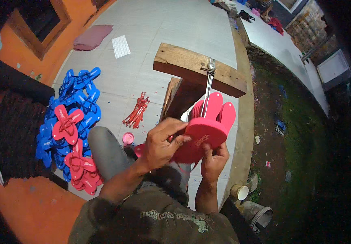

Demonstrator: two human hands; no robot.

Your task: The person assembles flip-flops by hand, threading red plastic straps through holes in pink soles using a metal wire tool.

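Note:
A pink flip-flop sole (208, 136) with pale printing is tilted in front of me, between both hands. My left hand (162, 142) is closed at its left edge, thumb and fingers pinched together. A small red bit shows between those fingers, too little to name. My right hand (215, 160) grips the sole's near right edge, thumb on top. A thin red strap hangs below the sole. Just beyond it, more pink soles (214, 105) are bunched beside metal rods (208, 91), which are tied to a wooden beam (179, 61).
At left lie piled blue flip-flops (80, 99) with several pink ones (68, 124) on top. Red straps (137, 110) and a pink round container (128, 138) rest on the tiled floor. A white sheet (121, 46) lies farther off. Buckets (261, 217) stand lower right.

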